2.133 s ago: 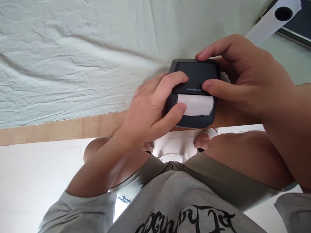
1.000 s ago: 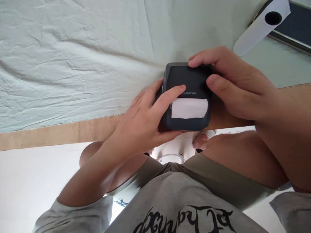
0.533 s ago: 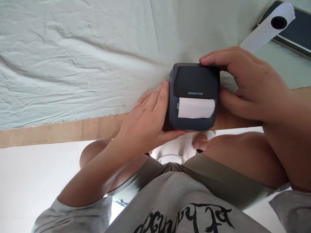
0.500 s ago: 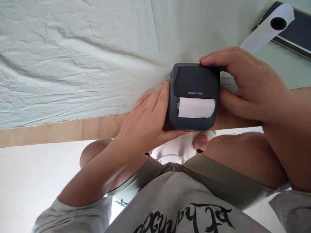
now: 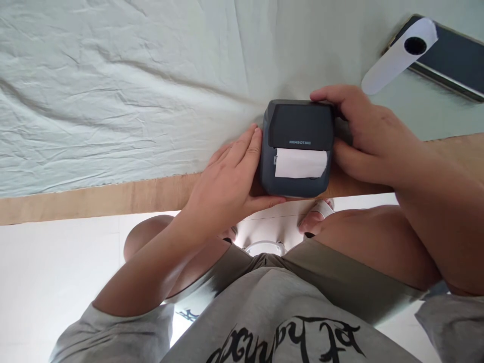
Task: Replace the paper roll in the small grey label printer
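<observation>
A dark blue-black NIIMBOT label printer (image 5: pixel 298 123) rests at the near edge of the table, with a blank white paper strip (image 5: pixel 300 163) sticking out of its front slot. Along the printer's left side lie the fingers of my left hand (image 5: pixel 230 176), pressed together, the thumb reaching round the near edge. My right hand (image 5: pixel 374 136) grips the opposite side, fingertips on the far right corner and thumb against the right flank. Between them, my two hands hold the printer; its underside is hidden.
A dark phone (image 5: pixel 454 63) lies at the upper right. A long white piece (image 5: pixel 393 63) with a black round spot partly overlaps it. Pale green wrinkled cloth (image 5: pixel 132 101) covers the table, leaving a bare wooden edge (image 5: pixel 94 193) in front of my legs.
The printer and my right hand appear slightly further left in the view. The phone and white piece have shifted left and down in the picture. Both hands keep their hold.
</observation>
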Demonstrator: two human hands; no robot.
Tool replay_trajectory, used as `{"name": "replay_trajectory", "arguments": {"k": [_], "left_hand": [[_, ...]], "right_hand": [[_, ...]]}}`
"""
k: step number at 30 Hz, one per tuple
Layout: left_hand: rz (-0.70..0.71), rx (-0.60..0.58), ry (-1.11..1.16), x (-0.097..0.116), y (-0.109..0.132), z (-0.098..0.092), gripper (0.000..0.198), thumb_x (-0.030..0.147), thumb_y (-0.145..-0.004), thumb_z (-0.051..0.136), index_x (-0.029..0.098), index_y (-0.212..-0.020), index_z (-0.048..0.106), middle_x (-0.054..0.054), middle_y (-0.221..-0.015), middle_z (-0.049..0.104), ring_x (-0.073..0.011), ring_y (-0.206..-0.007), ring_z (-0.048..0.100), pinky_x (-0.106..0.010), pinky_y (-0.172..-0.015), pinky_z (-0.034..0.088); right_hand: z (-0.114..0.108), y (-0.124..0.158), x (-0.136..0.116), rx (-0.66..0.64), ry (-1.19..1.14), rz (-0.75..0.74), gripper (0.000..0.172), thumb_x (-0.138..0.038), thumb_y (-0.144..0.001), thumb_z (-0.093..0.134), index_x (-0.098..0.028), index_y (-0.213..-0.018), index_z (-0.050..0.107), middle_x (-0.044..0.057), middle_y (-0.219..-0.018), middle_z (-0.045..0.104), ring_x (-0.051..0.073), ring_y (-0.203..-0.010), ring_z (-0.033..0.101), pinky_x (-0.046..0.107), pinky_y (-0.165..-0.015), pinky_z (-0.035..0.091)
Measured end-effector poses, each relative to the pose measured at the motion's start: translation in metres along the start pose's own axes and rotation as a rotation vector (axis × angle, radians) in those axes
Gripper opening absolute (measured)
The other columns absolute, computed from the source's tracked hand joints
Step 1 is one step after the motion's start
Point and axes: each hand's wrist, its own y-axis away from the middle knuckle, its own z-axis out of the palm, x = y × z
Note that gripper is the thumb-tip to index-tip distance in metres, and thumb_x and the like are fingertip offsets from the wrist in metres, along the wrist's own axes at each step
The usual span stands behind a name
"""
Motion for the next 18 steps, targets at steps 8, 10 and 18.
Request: {"name": "replay_trajectory", "arguments": {"k": [8, 10, 18], "left_hand": [[0.040, 0.033, -0.067, 0.0040, 0.0031, 0.0055, 0.123, 0.090, -0.104, 0.069, 0.012, -0.188, 0.024, -0.027, -0.189, 0.044, -0.0451, -0.175, 0.048, -0.059, -0.144, 0.043], [0.042, 0.045, -0.079, 0.0039, 0.0036, 0.0067, 0.123, 0.093, -0.104, 0.065, 0.011, -0.187, 0.026, -0.028, -0.187, 0.046, -0.0453, -0.173, 0.050, -0.059, -0.143, 0.045], [0.017, 0.048, -0.044, 0.0047, 0.0028, 0.0007, 0.123, 0.090, -0.100, 0.075, 0.013, -0.186, 0.032, -0.024, -0.188, 0.047, -0.0436, -0.171, 0.054, -0.054, -0.142, 0.049]], "right_hand": [[-0.0032, 0.0012, -0.0003, 0.008, 0.027, -0.039, 0.074, -0.026, -0.109, 0.052, -0.041, -0.178, 0.031, 0.008, -0.158, 0.067, 0.026, -0.131, 0.076, 0.059, -0.111, 0.071], [-0.0027, 0.0012, 0.0014, 0.004, 0.020, -0.042, 0.072, -0.028, -0.109, 0.053, -0.040, -0.178, 0.033, 0.008, -0.156, 0.068, 0.027, -0.130, 0.076, 0.059, -0.110, 0.071], [0.0030, 0.0019, 0.0026, 0.014, 0.040, -0.159, 0.087, -0.023, -0.108, 0.049, -0.045, -0.181, 0.009, 0.007, -0.146, 0.069, 0.021, -0.117, 0.074, 0.049, -0.098, 0.070]]}}
